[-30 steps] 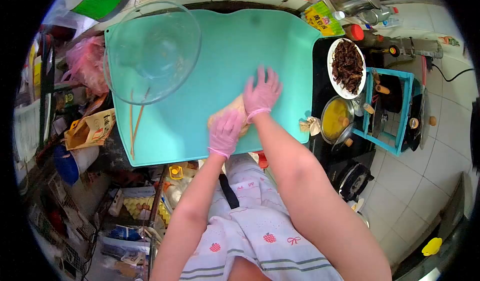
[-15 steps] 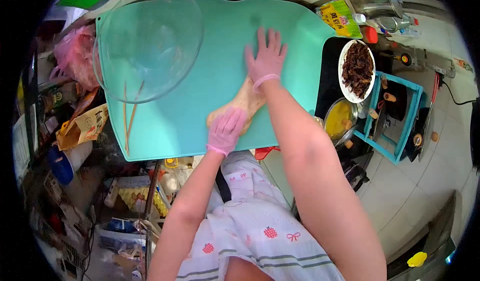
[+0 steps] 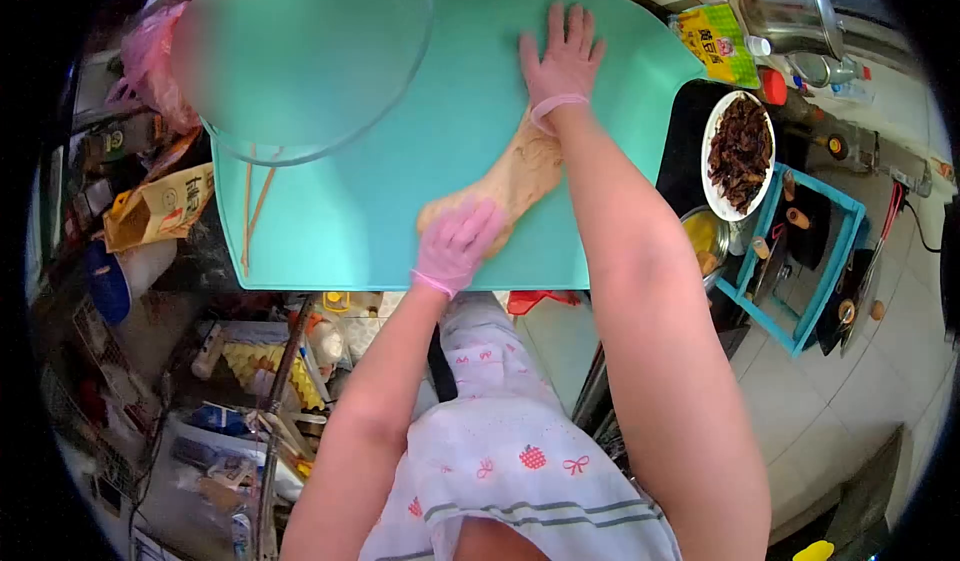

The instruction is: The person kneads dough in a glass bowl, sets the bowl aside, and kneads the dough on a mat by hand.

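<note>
A long, pale tan piece of dough (image 3: 520, 176) lies slantwise on the teal mat (image 3: 330, 211), with wrinkles near its far end. In a pink glove, my left hand (image 3: 460, 244) grips the near end, its fingers curled over the top. My right hand (image 3: 563, 66), gloved in pink too, presses at the far end with its palm down and fingers spread. What lies beneath that palm is hidden. A large clear glass bowl (image 3: 415, 71) stands on the mat to the left, partly blurred, and a pair of chopsticks (image 3: 257, 216) lies below it.
On the right stand a white oval plate (image 3: 710, 126) of dark brown food, a metal bowl of yellow liquid (image 3: 703, 229) and a blue rack (image 3: 845, 251) with knives. A yellow-green pouch (image 3: 718, 46) sits behind. Bags, including a brown paper bag (image 3: 165, 211), crowd the left.
My right hand has slid farther away from my left, and the dough between them is longer. My left hand stays on the near end. The whole view has shifted slightly.
</note>
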A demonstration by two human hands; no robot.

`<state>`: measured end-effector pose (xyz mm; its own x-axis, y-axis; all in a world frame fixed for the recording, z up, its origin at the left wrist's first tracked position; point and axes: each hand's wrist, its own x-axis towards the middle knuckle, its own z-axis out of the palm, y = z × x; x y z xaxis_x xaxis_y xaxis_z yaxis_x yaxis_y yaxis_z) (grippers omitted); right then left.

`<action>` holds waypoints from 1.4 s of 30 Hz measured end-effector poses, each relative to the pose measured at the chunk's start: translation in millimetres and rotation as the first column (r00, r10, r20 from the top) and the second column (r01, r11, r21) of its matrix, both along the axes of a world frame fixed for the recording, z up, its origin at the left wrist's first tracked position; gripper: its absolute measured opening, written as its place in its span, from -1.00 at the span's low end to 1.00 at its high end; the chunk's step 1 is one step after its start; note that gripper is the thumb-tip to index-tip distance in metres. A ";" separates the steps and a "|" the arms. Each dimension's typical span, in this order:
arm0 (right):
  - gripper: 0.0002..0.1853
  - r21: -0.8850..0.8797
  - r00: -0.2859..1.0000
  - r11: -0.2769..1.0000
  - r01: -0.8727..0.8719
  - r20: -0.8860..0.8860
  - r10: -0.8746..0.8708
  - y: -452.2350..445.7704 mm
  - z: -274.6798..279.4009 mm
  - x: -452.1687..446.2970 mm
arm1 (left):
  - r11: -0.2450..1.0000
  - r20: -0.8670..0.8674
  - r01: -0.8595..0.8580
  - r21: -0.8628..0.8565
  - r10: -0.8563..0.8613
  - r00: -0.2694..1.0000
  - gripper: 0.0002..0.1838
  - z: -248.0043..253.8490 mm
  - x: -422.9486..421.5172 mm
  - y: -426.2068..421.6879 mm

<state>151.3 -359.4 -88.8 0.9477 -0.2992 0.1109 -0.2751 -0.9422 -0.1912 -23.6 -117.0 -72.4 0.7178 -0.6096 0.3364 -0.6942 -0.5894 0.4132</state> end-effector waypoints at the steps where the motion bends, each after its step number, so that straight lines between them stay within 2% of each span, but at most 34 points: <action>1: -0.15 -0.017 1.000 1.000 -0.022 0.009 0.022 -4.0 0.3 3.4 | 1.000 -0.003 0.004 -0.028 -0.004 1.000 -0.41 -5.1 2.3 -3.3; 3: -0.09 -0.007 0.998 0.998 -0.068 0.003 0.068 -4.3 4.1 -2.4 | 0.997 -0.029 0.009 -0.081 -0.011 1.000 -0.40 -6.1 -2.7 -0.8; 4: -0.07 -0.002 0.996 0.996 -0.093 0.011 0.093 -2.4 7.6 -0.8 | 0.999 -0.007 0.005 -0.052 -0.005 1.000 -0.40 -4.3 -3.8 -0.4; 7: 0.02 0.162 0.993 0.986 -0.026 -0.110 0.045 11.3 13.4 -27.5 | 1.000 0.048 -0.017 -0.014 0.018 0.999 -0.39 -4.4 -3.2 0.5; 10: 0.08 0.212 0.954 0.977 -0.032 -0.284 0.093 27.3 27.1 -60.2 | 0.997 0.054 -0.025 -0.072 0.029 0.998 -0.38 -13.2 -5.7 -1.9; 13: 0.05 0.210 0.927 0.975 -0.078 -0.345 0.149 56.8 47.6 -105.9 | 0.995 0.067 -0.018 -0.100 0.025 0.997 -0.37 -17.8 -4.8 -1.5; 16: 0.04 0.335 0.951 0.936 -0.106 -0.241 0.194 82.1 60.1 -162.5 | 0.993 0.068 -0.008 -0.121 0.017 0.998 -0.36 -22.9 -7.3 0.9; 18: -0.05 0.461 0.935 0.878 -0.131 -0.236 0.264 76.0 75.9 -180.4 | 0.986 0.081 0.000 -0.169 0.014 0.997 -0.36 -25.1 -7.4 1.2; 19: -0.10 0.523 0.926 0.840 -0.142 -0.229 0.299 70.7 86.1 -180.1 | 0.991 0.071 -0.002 -0.131 0.012 0.997 -0.35 -19.8 -6.4 0.3; 21: -0.31 0.626 0.895 0.758 0.180 -0.424 0.137 39.0 117.3 -147.7 | 0.999 0.053 -0.012 -0.046 0.015 0.998 -0.34 -10.4 -3.1 0.9; 23: -0.42 0.507 0.917 0.841 0.189 -0.398 0.034 21.8 96.9 -119.4 | 0.996 0.089 -0.034 -0.081 0.042 0.995 -0.34 -8.0 0.5 -0.7; 24: -0.44 0.317 0.965 0.947 0.058 -0.259 0.028 11.9 58.9 -116.6 | 0.994 0.099 -0.042 -0.097 0.052 0.994 -0.34 -6.4 -2.3 -1.6; 25: -0.46 0.095 0.993 0.994 -0.046 -0.108 0.056 9.1 35.6 -115.2 | 0.995 0.084 -0.039 -0.087 0.047 0.995 -0.34 -5.3 -2.2 -0.8; 28: -0.43 0.113 0.952 0.953 -0.280 -0.100 0.291 57.2 30.1 -127.2 | 0.998 0.027 -0.029 -0.060 0.031 0.999 -0.31 -9.0 -0.9 3.5; 31: -0.42 0.413 0.948 0.864 -0.289 0.001 0.317 75.0 50.2 -153.4 | 0.997 -0.042 -0.040 -0.062 0.037 0.998 -0.23 -16.3 -6.5 2.8; 32: -0.41 0.469 0.949 0.839 -0.277 -0.004 0.316 80.8 67.4 -166.7 | 0.995 -0.038 -0.048 -0.085 0.045 0.998 -0.20 -15.3 -3.8 3.5; 35: -0.47 0.536 0.937 0.770 -0.347 0.170 0.305 91.0 74.7 -192.1 | 0.994 -0.046 -0.042 -0.098 0.038 0.998 -0.14 -9.7 -4.6 7.5; 37: -0.52 0.665 0.956 0.691 -0.282 0.134 0.261 85.7 76.6 -207.0 | 0.997 -0.054 0.025 -0.073 -0.029 0.998 -0.13 -7.2 -1.8 14.7; 38: -0.53 0.734 0.978 0.653 -0.186 0.078 0.191 83.0 78.5 -211.4 | 0.995 -0.057 0.083 -0.058 -0.087 0.995 -0.14 -7.7 1.6 18.2; 39: -0.54 0.792 0.993 0.604 -0.088 0.021 0.118 82.6 86.2 -213.1 | 0.989 -0.067 0.142 -0.043 -0.145 0.987 -0.15 -6.6 3.7 20.1; 41: -0.56 0.864 0.974 0.449 0.227 -0.204 -0.101 90.8 120.0 -205.8 | 0.981 -0.036 0.182 -0.060 -0.184 0.982 -0.18 2.4 6.6 23.0; 42: -0.57 0.784 0.954 0.544 0.299 -0.240 -0.179 95.2 114.6 -199.6 | 0.977 -0.025 0.203 -0.068 -0.205 0.978 -0.20 5.4 6.8 24.4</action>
